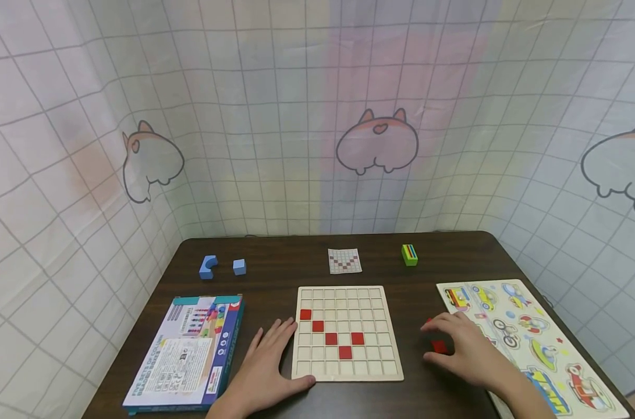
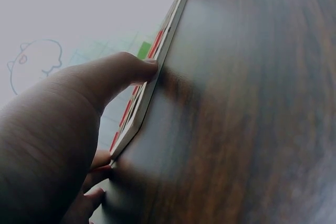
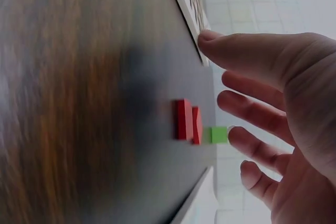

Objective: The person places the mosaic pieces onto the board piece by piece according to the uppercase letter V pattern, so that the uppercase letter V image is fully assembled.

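A pale grid board (image 1: pixel 369 326) lies mid-table with several red square tiles (image 1: pixel 345 352) set in its cells, in a slanting pattern. My left hand (image 1: pixel 262 366) rests against its left side, fingers spread, the thumb on the lower left corner. In the left wrist view the thumb (image 2: pixel 123 69) presses the board's edge. To the right of the board my right hand (image 1: pixel 464 349) hovers, thumb and fingers apart, over loose red tiles (image 1: pixel 439 347). The right wrist view shows two red tiles (image 3: pixel 184 119) on the table, apart from the fingers.
Behind the board lies a small pattern card (image 1: pixel 344 261). Further right is a green block with coloured stripes (image 1: pixel 410 255). Blue blocks (image 1: pixel 239 267) sit at the back left, above a boxed set (image 1: pixel 176 355). A picture board (image 1: pixel 537 343) lies under the right forearm.
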### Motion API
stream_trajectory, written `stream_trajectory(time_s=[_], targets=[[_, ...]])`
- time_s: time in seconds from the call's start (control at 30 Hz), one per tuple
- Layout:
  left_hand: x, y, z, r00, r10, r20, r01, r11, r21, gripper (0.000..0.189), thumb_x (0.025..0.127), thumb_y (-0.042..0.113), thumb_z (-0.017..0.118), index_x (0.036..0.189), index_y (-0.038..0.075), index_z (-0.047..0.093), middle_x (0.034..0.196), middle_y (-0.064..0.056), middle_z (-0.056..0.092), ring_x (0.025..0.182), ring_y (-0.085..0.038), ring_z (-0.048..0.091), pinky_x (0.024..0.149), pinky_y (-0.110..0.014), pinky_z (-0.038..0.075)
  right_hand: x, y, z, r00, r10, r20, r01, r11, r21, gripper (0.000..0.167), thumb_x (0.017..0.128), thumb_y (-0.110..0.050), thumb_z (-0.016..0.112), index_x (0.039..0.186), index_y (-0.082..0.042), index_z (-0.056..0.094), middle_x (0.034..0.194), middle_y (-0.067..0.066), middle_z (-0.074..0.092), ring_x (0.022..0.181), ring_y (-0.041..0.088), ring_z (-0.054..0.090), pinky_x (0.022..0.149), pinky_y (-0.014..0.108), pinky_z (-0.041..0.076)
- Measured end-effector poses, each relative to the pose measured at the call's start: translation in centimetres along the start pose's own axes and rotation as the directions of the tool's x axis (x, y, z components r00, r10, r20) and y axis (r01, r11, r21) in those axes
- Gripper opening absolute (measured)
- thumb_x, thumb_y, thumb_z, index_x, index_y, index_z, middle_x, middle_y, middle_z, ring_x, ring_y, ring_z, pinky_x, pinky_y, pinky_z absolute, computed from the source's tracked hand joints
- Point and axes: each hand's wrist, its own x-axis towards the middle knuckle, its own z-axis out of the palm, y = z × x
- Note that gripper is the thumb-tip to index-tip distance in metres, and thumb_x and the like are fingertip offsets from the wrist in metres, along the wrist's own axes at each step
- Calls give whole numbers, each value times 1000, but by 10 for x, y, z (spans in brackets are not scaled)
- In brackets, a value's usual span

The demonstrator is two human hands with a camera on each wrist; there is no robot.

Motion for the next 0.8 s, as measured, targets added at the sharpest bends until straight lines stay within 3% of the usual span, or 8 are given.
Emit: stream_trajectory(time_s=[0.13, 0.2, 0.27, 0.6, 0.8], targets=[[0, 0, 0, 1000, -2, -2, 2, 1000, -3, 123, 76, 96, 72, 173, 25, 42, 180, 5, 41, 174, -29, 23, 140, -69, 9, -4, 9, -2, 1000, 3, 4, -3, 1000, -11, 37, 81, -35, 101, 112, -30, 81, 115, -20, 72, 111, 13, 62, 104, 50, 57], [-1, 1, 0, 1000, -1, -4, 1, 1000, -4, 123, 76, 96, 72, 173, 25, 42, 179, 5, 41, 174, -29, 23, 139, -70, 9, -6, 13, -3, 1000, 10, 11, -10, 1000, -29, 34, 82, -35, 101, 109, -32, 81, 112, -22, 71, 105, 9, 58, 94, 42, 58], [-1, 1, 0, 1000, 0, -5, 0, 1000, -3, 123, 76, 96, 72, 173, 25, 42, 179, 5, 41, 174, -29, 23, 139, -69, 10, -8, 16, -3, 1000, 15, 16, -14, 999, -37, 33, 82, -34, 100, 109, -32, 81, 111, -22, 72, 104, 7, 57, 93, 40, 57], [-2, 4, -2, 1000, 3, -18, -3, 1000, -9, 123, 77, 93, 75, 173, 24, 42, 179, 3, 42, 173, -30, 24, 138, -71, 11, -12, 24, 0, 998, 34, 52, -31, 998, -46, 30, 87, -32, 97, 112, -33, 81, 113, -24, 72, 107, 9, 62, 94, 42, 59], [-3, 6, -5, 1000, -3, -4, 3, 1000, -11, 123, 77, 93, 74, 173, 24, 41, 180, 3, 41, 173, -31, 24, 138, -73, 11, -10, 24, 4, 998, 28, 54, -26, 999, -38, 22, 89, -30, 95, 106, -35, 81, 109, -24, 71, 103, 7, 61, 91, 39, 58]])
